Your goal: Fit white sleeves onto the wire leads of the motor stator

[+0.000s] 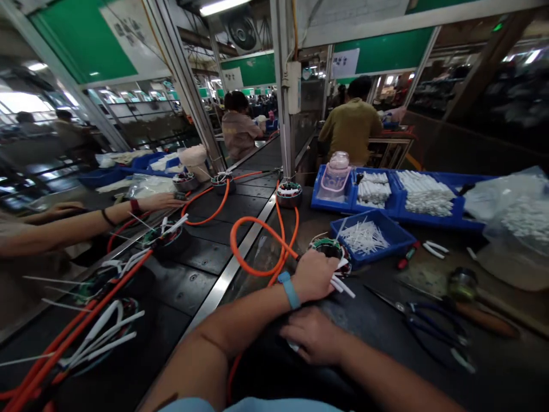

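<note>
Nearest the camera, the person's right hand (315,335) lies palm-down on the dark tabletop (386,343), its fingers loosely curled over something small and pale; whether they actually grip it cannot be told. Just beyond it, the left hand (315,276), with a blue wristband (289,290), rests on a wound stator coil (332,252). Its fingers are closed around the near side of the coil, and white sleeved leads (343,285) stick out from under them. The coil sits on the tabletop just in front of a small blue tray (386,229) of thin white ties, and an orange cable (257,240) loops away from it to the left.

To the right lie dark-handled pliers (433,329), a wooden-handled tool (480,315) and small red-and-white cutters (418,250). On the left, a black conveyor belt (201,240) carries more coils with white leads and orange cables (98,326).

Farther back, a co-worker's arm (86,223) reaches across the belt from the left. Behind the small tray stand larger blue bins (429,197) stacked with white tubes, a clear jar (337,171) in the leftmost one, and a plastic bag (518,217) of white pieces at the right edge. Another coil (289,193) sits beside the belt. In the distance two people are seated with their backs to the camera.
</note>
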